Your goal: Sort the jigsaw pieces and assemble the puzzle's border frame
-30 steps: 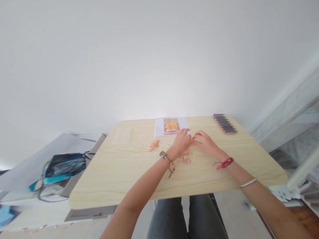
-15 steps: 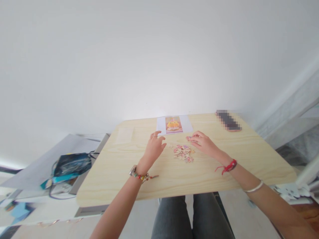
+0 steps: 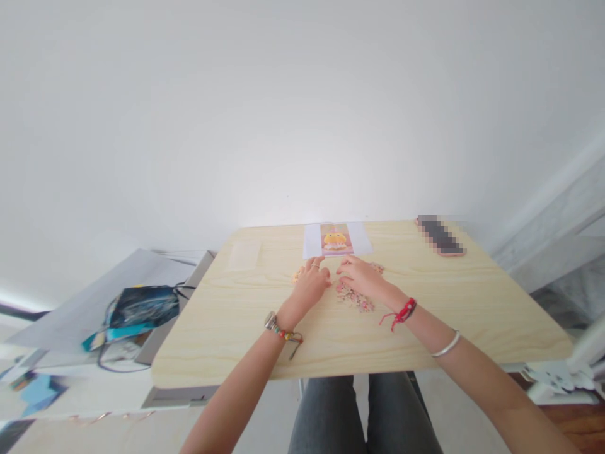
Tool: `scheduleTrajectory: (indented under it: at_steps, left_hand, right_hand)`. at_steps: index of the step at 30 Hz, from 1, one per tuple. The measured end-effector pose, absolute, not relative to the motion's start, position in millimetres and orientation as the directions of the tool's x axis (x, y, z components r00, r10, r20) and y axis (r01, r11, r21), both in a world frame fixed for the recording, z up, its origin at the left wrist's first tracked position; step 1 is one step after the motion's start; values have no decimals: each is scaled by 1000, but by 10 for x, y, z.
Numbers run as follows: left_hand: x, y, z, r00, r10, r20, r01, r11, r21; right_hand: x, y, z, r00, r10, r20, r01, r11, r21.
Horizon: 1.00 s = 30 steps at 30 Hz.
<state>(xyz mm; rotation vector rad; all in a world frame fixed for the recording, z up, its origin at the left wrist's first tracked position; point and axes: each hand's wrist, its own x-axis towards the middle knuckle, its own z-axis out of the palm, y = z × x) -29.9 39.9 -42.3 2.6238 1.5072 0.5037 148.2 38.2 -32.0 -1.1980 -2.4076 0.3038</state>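
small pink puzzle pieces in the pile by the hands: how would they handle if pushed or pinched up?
The puzzle pieces look thin and flat, so they would probably slide on the smooth wooden table rather than roll. Being small and loosely heaped, they would likely scatter under a push from the right hand. Lying flush, each probably needs a fingertip pinch at its edge; they seem light.

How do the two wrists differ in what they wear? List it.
The left wrist carries a watch and a multicoloured bead bracelet with a loose tail, worn together; the right wrist carries a red cord bracelet with dangling ends. The right forearm also has a thin silver bangle farther up; the left forearm is bare above its wrist. Both hands, left hand and right hand, rest low over the wooden table by the small puzzle pieces.
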Motion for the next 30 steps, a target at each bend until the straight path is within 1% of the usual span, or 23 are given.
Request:
scheduleTrajectory:
  at_steps: [3,6,8,10,12,15,17,18,21,23,27,30]
  left_hand:
    - [-344,400,-427,468,846,256,786,-530,318]
    - [-412,384,-364,480,850,215,724,-523,451]
    - [-465,360,-285,497,853,157,673,-494,550]
    - [-515,322,-188,514,855,68,616,-423,665]
    - [-550,274,-88,531,847,-37,548,-310,777]
    - [-567,205,37,629,765,-140,405,-168,899]
    - [-562,174,79,691,703,-167,330,-101,939]
    - [-557,165,84,700,692,-177,308,-69,949]
    - [-544,159,49,672,710,-210,253,46,966]
    - [-535,159,10,680,698,-224,188,129,974]
    - [-510,140,-32,710,666,-230,74,254,964]
    - [-496,117,-26,702,675,-226,67,254,965]
  right_hand:
    - [1459,280,-324,-527,781,334,701,622,-348]
    - [1411,163,-313,-523,727,445,707,661,-250]
    - [1388,92,-304,-511,672,537,711,681,-175]
    - [1380,36,-295,-503,604,618,703,702,-113]
    - [1388,-5,-285,-499,544,675,685,724,-77]
    - [1417,-43,-257,-490,494,718,668,742,-55]
    - [1443,-60,-223,-496,467,732,659,751,-33]
    - [1455,-65,-201,-504,449,738,651,759,-17]
    - [1492,-75,-125,-526,403,749,613,790,6]
    - [1510,-74,-78,-535,386,752,586,810,1]
    - [1525,-68,-35,-540,384,749,566,824,-15]
    - [1518,-66,-45,-528,408,745,583,812,-31]
